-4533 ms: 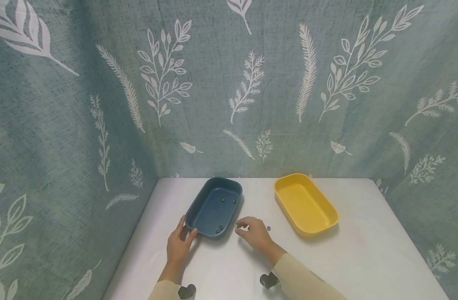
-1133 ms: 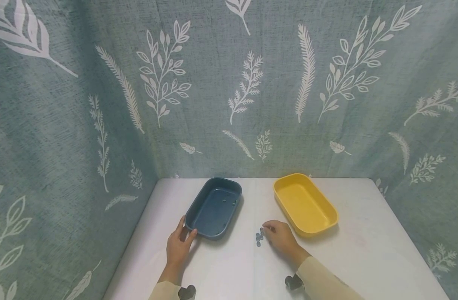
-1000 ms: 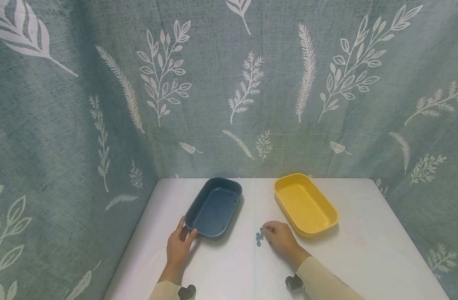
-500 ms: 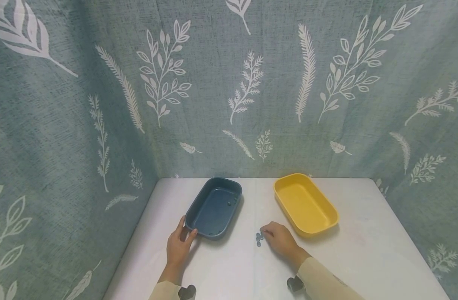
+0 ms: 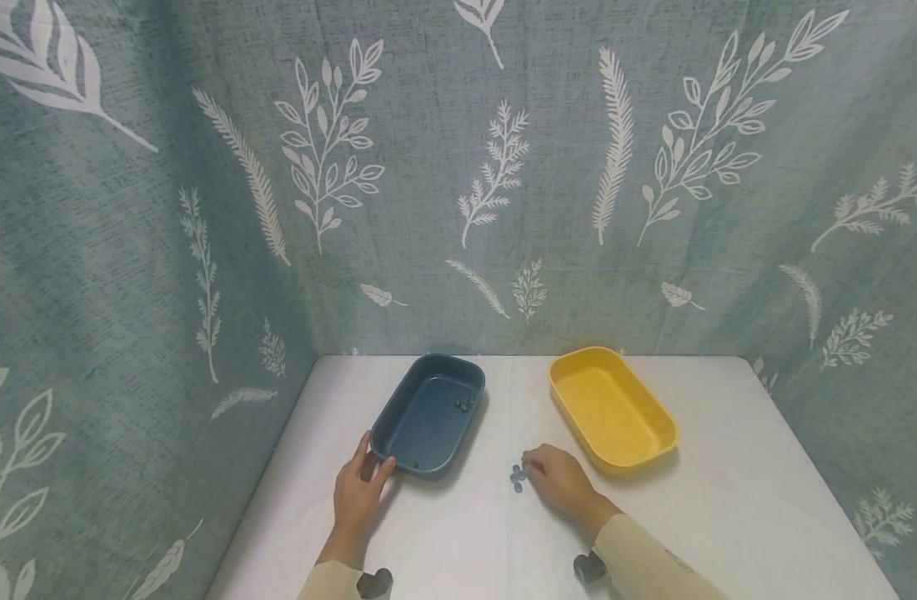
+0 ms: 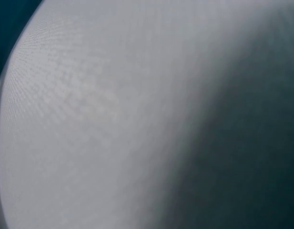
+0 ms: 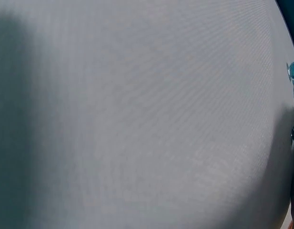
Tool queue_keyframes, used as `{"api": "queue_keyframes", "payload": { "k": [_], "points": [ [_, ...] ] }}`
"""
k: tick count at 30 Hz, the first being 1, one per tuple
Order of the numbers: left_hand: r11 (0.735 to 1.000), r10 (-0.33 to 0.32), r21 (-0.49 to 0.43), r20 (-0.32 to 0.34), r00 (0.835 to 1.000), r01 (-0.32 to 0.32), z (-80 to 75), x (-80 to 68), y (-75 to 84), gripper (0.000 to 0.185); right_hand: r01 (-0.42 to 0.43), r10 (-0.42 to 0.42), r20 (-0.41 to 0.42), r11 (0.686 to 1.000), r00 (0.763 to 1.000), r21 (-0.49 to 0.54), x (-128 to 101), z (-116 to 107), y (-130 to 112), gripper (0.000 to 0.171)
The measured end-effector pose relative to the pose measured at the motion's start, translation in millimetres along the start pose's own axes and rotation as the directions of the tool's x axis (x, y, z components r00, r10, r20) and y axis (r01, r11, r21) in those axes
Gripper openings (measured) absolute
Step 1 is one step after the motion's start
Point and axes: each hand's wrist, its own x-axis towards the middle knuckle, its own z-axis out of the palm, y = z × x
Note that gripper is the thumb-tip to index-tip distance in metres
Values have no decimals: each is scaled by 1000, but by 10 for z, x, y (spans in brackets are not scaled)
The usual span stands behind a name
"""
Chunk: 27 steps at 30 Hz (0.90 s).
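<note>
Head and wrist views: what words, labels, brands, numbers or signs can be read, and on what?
None can be read.
Backdrop: white leaf prints, no lettering visible.
Blue tray and yellow tray: no text visible.
Right sleeve: faint mark, too small to tell whether it is lettering.

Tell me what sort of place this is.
Probably a small indoor work booth for tabletop handling: a leaf-print curtain hangs around the back and sides of a white table, which holds a blue tray, a yellow tray and small beads.
</note>
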Motion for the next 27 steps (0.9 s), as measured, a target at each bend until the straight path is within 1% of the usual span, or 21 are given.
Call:
{"api": "queue_keyframes", "payload": {
  "k": [6,11,15,18,21,27],
  "points": [
    [1000,2,0,-11,1000,-2,1,1,1,72,14,-14,6,1000,1000,3,2,-2,12,19],
    [1000,-5,19,-11,1000,6,13,7,-2,72,4,-4,15,1000,1000,17,15,11,37,20],
    [999,-17,32,-4,1000,17,23,9,-4,72,-36,35,34,998,999,48,20,14,40,24],
    [1000,-18,22,-2,1000,18,24,8,-5,72,-62,59,44,996,997,70,21,8,29,25],
    [1000,-13,16,-3,1000,13,20,6,-4,72,-68,65,40,995,997,79,22,0,12,24],
    [1000,-13,4,-3,1000,13,8,10,-1,71,-104,103,14,991,995,85,46,-5,-45,24]
  ]
}}
